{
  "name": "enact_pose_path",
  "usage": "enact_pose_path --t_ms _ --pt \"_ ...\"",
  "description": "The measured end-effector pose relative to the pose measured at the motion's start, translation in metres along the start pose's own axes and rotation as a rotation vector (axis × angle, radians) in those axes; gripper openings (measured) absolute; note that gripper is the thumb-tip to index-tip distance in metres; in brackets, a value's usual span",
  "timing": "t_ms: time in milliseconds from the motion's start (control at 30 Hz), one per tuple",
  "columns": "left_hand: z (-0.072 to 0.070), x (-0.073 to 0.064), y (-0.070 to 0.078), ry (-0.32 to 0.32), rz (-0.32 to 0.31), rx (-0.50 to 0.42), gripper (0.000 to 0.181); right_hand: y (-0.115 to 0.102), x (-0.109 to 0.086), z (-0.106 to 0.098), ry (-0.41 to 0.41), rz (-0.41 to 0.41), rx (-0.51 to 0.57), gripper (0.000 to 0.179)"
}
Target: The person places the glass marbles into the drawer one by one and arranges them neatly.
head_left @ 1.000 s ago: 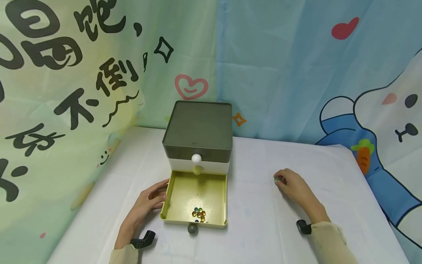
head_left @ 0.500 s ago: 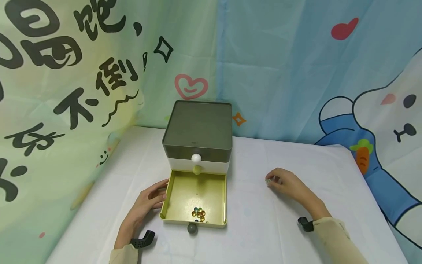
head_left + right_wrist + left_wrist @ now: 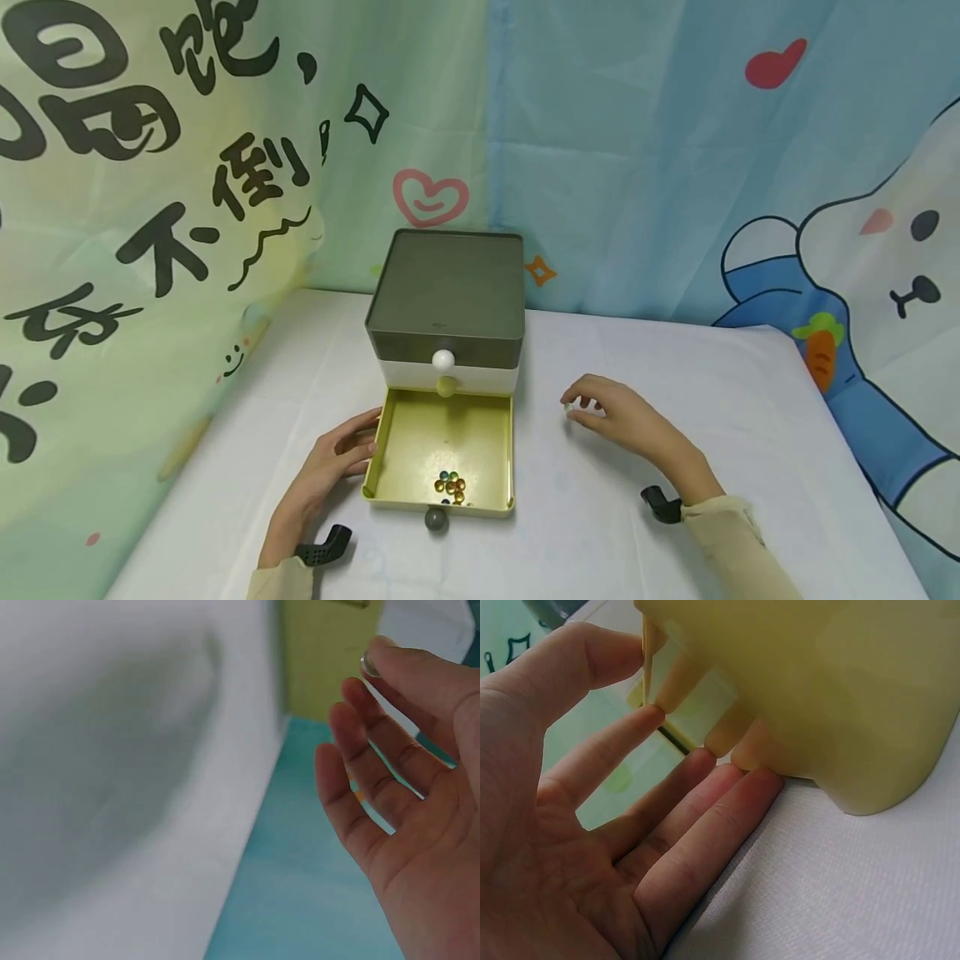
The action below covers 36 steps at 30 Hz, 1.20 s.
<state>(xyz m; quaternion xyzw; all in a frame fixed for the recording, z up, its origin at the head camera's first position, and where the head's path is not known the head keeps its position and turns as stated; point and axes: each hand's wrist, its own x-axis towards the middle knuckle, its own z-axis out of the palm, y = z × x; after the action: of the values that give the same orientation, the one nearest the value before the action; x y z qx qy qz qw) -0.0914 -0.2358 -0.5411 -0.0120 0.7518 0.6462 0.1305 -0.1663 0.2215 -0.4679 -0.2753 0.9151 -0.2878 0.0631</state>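
Observation:
A small clear glass bead [image 3: 567, 407] is pinched between thumb and index finger of my right hand [image 3: 626, 421], over the cloth to the right of the drawer. The right wrist view shows the same shiny bead [image 3: 369, 664] at the thumb tip, other fingers loosely spread. My left hand [image 3: 326, 458] rests against the left side of the pulled-out yellow-green drawer [image 3: 420, 433]. Its fingertips [image 3: 769, 780] touch the drawer's outer wall [image 3: 840, 690], fingers extended, thumb at the rim. Several amber, green and blue glass beads [image 3: 450, 486] lie near the drawer's front.
The drawer box [image 3: 450, 283] has a dark green top and a white layer below, with white and green knobs. A dark round knob [image 3: 436, 520] sits on the open drawer's front. White cloth [image 3: 570, 533] covers the table; a printed curtain [image 3: 600, 167] hangs behind.
My right hand has moved left with the pinched bead, coming closer to the drawer. The left hand stays at the drawer's side, and the beads inside lie as before.

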Motion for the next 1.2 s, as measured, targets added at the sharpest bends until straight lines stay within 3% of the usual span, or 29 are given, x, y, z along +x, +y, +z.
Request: enact_pose_path --t_ms 533,1000,1200 --pt "0.0 -0.001 0.001 -0.001 -0.009 0.008 0.059 -0.053 0.021 0.02 0.035 -0.193 0.155 0.02" --pt "0.001 0.001 0.001 -0.004 -0.006 0.015 0.059 -0.083 0.042 0.049 -0.054 -0.251 0.308 0.019" --pt "0.0 0.001 0.001 0.001 -0.005 0.008 0.06 -0.094 0.057 0.058 -0.126 -0.259 0.302 0.016"
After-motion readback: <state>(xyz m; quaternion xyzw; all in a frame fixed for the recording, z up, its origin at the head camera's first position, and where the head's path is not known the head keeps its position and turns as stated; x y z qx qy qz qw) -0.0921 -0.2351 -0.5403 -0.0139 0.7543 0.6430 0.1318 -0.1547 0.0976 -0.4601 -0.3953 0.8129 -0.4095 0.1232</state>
